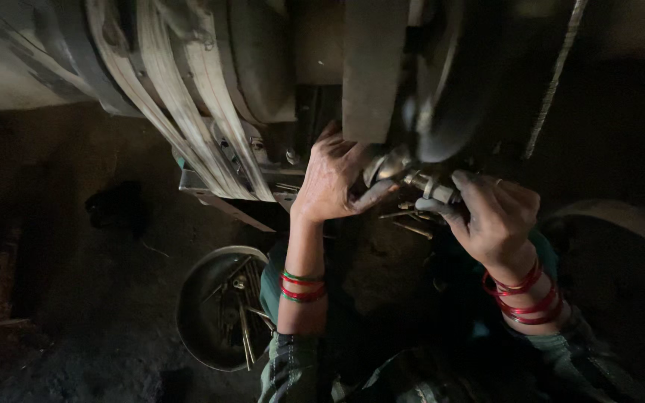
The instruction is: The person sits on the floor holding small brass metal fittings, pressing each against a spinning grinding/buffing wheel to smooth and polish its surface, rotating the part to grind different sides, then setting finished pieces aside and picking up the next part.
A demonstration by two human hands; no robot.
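Dim, soot-dark ground fills the left of the view, and over it hangs a big machine [278,60] whose pale worn belts [188,112] sweep down from the upper left edge. Lower down, near the bottom edge and left of centre, a round metal bowl [222,310] sits on the ground with a heap of slim brass-coloured rods [244,328] in it; they look like stock waiting its turn, so by my reckoning a good deal of work is left. Moving right, the left hand [330,186] rises from a forearm ringed with red and green bangles [301,286], wrist bent back, palm toward the machine, its fingers spread and curled against the housing while the thumb presses a small shiny metal piece [412,179] held at the spinning wheel [449,112], which is blurred. A few more rods [412,222] lie on a ledge just below the hands. Further right, the right hand [496,216] comes in from the lower right, red bangles [524,298] on the wrist, knuckles up, fingers pinched round the other end of the same piece. Both hands are grasping it, so one piece appears mid-work, neither finished nor put aside.
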